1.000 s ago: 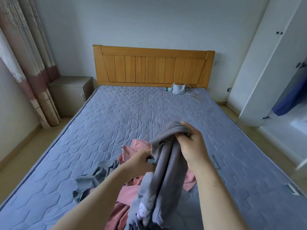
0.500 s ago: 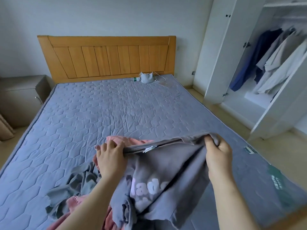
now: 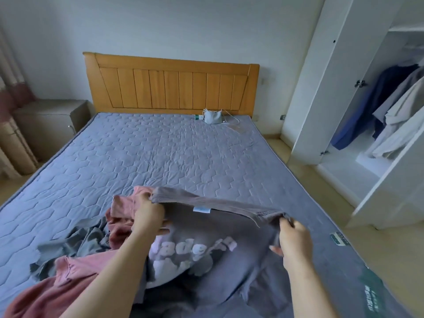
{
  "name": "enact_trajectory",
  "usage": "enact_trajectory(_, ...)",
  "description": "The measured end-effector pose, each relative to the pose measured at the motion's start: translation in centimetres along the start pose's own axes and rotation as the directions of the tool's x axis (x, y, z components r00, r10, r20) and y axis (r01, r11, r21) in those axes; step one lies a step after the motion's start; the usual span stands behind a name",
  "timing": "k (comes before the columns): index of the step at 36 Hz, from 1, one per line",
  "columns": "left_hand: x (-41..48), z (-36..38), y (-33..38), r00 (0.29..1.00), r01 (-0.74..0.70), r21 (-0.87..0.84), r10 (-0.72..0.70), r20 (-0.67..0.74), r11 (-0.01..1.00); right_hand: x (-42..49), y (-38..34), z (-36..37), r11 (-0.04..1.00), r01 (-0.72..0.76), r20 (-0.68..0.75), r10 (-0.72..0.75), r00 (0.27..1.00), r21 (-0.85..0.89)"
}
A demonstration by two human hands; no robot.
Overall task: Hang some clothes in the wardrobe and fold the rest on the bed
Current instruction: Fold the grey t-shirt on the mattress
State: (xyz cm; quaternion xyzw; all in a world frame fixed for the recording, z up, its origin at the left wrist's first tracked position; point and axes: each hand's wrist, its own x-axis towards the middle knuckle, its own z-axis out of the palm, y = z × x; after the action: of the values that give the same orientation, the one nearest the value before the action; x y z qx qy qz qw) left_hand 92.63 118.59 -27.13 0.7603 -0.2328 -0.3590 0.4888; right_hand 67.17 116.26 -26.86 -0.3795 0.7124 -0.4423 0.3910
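Note:
A grey garment (image 3: pixel 229 239) with pale printed lettering is stretched by its top edge above the bed (image 3: pixel 160 152). My left hand (image 3: pixel 148 214) grips the edge's left end and my right hand (image 3: pixel 294 239) grips its right end. A small blue label shows at the middle of that edge. Beneath and to the left lie a pink garment (image 3: pixel 75 278) and a dark grey-green garment (image 3: pixel 73 246), crumpled on the quilted blue mattress. The white wardrobe (image 3: pixel 344 88) stands open at the right with several clothes (image 3: pixel 390 111) hanging inside.
A wooden headboard (image 3: pixel 172 86) backs the bed. A small grey pouch with white cords (image 3: pixel 213 117) lies near it. A bedside cabinet (image 3: pixel 48 122) and curtains (image 3: pixel 11 111) stand at the left. An open wardrobe door (image 3: pixel 394 180) juts out beside the bed's right edge.
My hands have drawn apart, spreading the grey garment from a bunched bundle into a wide stretched edge. The view has swung right and back, with the wardrobe's inside now in sight.

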Motion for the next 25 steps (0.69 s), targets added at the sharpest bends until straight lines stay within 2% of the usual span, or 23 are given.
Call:
enact_trajectory(2,-1.1,2.4,0.7,0.990,0.119,-0.221,-0.100,0.094,0.968,1.8,-0.7,-1.8,0.966,-0.164,0.098,0.147,0.984,0.201)
enact_trajectory(4,-2.3,4.4,1.6,0.987,0.140,-0.383,-0.097,0.129,0.913,3.4,-1.3,-3.0,0.899,-0.292,0.187,0.241,0.952,0.328)
enact_trajectory(7,-4.7,6.0,2.7,0.995,0.003,-0.509,0.046,0.083,0.861,4.2,-2.2,-4.4,0.863,-0.315,0.250,0.229,0.941,0.395)
enact_trajectory(10,-6.7,6.1,3.8,0.980,-0.133,-0.560,0.192,0.049,0.818,4.3,-3.2,-4.8,0.829,-0.272,0.282,0.146,0.948,0.488)
enact_trajectory(12,-9.0,6.8,5.3,0.950,-0.270,-0.565,0.312,-0.023,0.780,4.5,-4.6,-7.1,0.782,-0.254,0.344,0.055,0.938,0.568)
enact_trajectory(16,-9.5,6.8,7.0,0.883,-0.431,-0.498,0.465,-0.062,0.752,4.1,-6.1,-8.3,0.695,-0.145,0.275,-0.079,0.958,0.704)
enact_trajectory(19,-11.2,8.0,8.6,0.830,-0.499,-0.544,0.552,-0.077,0.675,3.8,-6.5,-11.0,0.595,-0.054,0.182,-0.156,0.971,0.802)
enact_trajectory(22,-12.6,8.8,9.7,0.822,-0.526,-0.564,0.551,-0.145,0.636,2.9,-7.1,-13.0,0.518,0.048,0.081,-0.223,0.971,0.854)
enact_trajectory(25,-13.9,8.6,10.2,0.821,-0.557,-0.583,0.497,-0.280,0.592,1.6,-7.6,-14.2,0.497,0.162,-0.020,-0.278,0.960,0.853)
